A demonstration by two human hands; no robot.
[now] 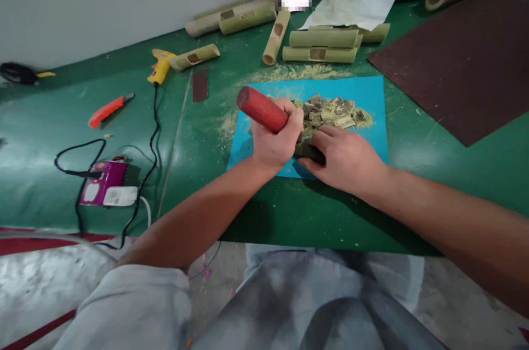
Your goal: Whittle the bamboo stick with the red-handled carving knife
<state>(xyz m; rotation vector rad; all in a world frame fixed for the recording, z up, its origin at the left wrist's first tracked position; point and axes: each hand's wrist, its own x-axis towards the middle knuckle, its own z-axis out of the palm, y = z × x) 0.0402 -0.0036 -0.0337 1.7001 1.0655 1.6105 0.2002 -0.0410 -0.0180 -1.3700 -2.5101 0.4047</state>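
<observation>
The left hand (275, 143) is closed in a fist around a red handle (261, 109), fingers wrapped tight over it. The handle sticks up and to the left from the fist, above the near left part of the blue mat (374, 97). What sits at the handle's working end is hidden by the hand.

The right hand (345, 160) lies just beside the left one, at the near edge of the mat. Its fingers curl down over a dark piece (309, 152), with the thumb on the near side, so the piece is pinched and pressed flat. Only a short stretch of the piece shows between the two hands; it lies on the mat's near edge.

On the middle of the mat, just beyond both hands, is a pile of shavings (333, 112). Pale sawdust (297, 71) is scattered along the far edge and the left edge of the mat.

Beyond the mat lie several cut bamboo tubes (322, 47), and behind them is a sheet of white paper (359, 0). To the right of the mat is a large brown sheet of sandpaper (463, 63). To the left, close by, is a small dark strip (200, 85). Farther left are a yellow glue gun (159, 66) and an orange knife (108, 110). Nearer the person, well left of the mat, is a purple device (103, 180) with black cords. Everything rests on a green table cover (268, 212).
</observation>
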